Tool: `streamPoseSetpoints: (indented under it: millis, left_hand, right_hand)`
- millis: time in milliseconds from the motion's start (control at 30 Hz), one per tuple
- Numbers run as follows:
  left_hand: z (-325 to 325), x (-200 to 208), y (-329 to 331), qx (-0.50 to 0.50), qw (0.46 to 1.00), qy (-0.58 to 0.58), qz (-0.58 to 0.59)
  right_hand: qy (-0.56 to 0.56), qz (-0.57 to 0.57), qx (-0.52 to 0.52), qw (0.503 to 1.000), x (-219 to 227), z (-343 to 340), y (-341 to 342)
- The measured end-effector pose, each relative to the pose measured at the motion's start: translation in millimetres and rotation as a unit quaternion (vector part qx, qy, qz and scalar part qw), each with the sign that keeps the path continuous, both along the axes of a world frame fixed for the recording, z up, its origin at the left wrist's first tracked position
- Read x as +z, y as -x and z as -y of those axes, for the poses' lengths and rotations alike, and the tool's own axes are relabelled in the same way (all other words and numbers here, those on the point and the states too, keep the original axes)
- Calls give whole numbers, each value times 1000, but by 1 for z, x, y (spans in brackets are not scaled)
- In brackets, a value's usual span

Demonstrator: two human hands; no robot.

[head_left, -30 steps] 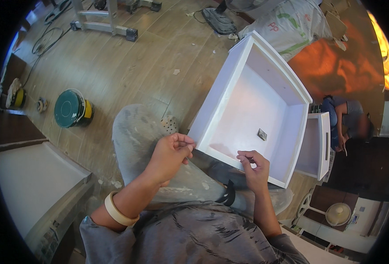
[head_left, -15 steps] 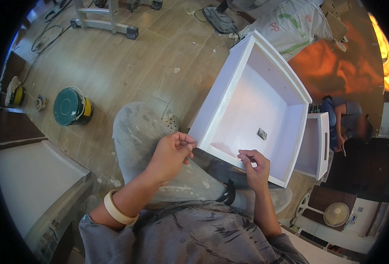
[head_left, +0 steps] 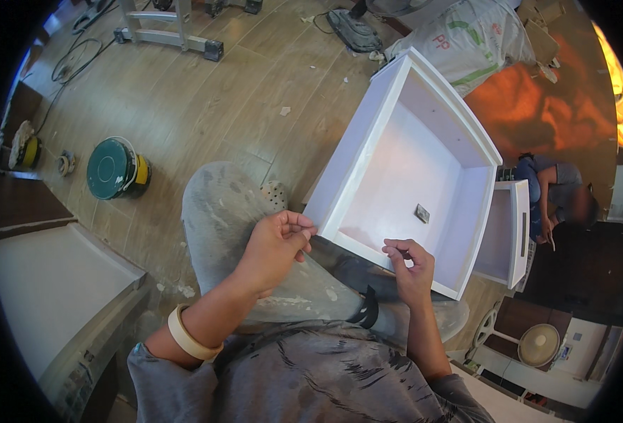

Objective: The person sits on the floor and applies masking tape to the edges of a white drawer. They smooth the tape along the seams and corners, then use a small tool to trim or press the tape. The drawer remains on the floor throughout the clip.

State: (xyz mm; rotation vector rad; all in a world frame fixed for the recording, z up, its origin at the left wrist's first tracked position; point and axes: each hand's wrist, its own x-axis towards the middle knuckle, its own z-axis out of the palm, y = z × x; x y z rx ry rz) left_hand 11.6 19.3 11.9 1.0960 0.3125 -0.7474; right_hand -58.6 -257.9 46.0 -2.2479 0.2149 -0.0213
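Observation:
A white drawer (head_left: 339, 194), its open side facing me, rests tilted at my knees. A small dark rectangular piece (head_left: 422, 213) lies inside it. My left hand (head_left: 277, 248) is closed in a pinch, its fingertips at the drawer's near left corner; whatever is between them is too small to make out. At the near edge of the drawer, my right hand (head_left: 411, 271) has its thumb and fingers curled together. Something small and dark seems to show between them, but I cannot make out what. A cream ring like a tape roll (head_left: 184, 335) sits around my left forearm.
A second white drawer (head_left: 517, 233) stands to the right, with a crouching person (head_left: 554, 187) beyond it. A green-lidded bucket (head_left: 110, 169) and a tape roll (head_left: 65, 163) are on the floor at left. A ladder (head_left: 167, 39) and a white sack (head_left: 459, 46) are farther off.

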Motion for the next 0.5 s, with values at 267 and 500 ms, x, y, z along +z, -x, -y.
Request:
streamPoseSetpoints:
  millis: [267, 500]
  left_hand:
    - [-7, 0, -4, -9, 998, -4, 61]
    - [-14, 16, -22, -197, 915, -228, 268]
  right_hand:
    - [5, -5, 1, 1000, 3, -1, -1]
    - [-5, -9, -5, 1000, 2, 0, 0]
